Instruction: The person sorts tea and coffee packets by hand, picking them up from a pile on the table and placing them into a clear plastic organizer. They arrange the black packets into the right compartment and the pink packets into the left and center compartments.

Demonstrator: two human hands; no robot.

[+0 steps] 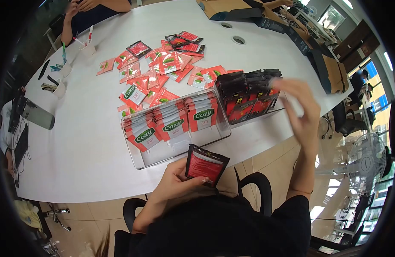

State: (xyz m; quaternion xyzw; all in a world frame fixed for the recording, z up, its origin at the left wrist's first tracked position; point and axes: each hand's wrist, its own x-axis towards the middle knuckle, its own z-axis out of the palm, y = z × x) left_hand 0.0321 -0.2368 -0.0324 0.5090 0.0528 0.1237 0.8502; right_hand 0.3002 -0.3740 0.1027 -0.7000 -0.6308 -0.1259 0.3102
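Observation:
My left hand (174,182) holds a black and red sachet (207,165) near the table's front edge, thumb across its lower front. My right hand (302,111) is raised at the right end of a box of black and red sachets (244,96). Its fingers are stretched out and partly blurred, with the thumb apart and the fingertips overlapping the box's edge in this view. To the left, a clear tray (176,150) bears upright rows of red and white Cozy sachets (174,124), with bare floor at its front.
A loose pile of red sachets (157,73) with some black ones lies behind the tray. Pen cups (87,48) and a bottle (39,115) stand at left. Open cardboard boxes (328,70) line the right rear edge. Another person's hands (82,6) show at the far side.

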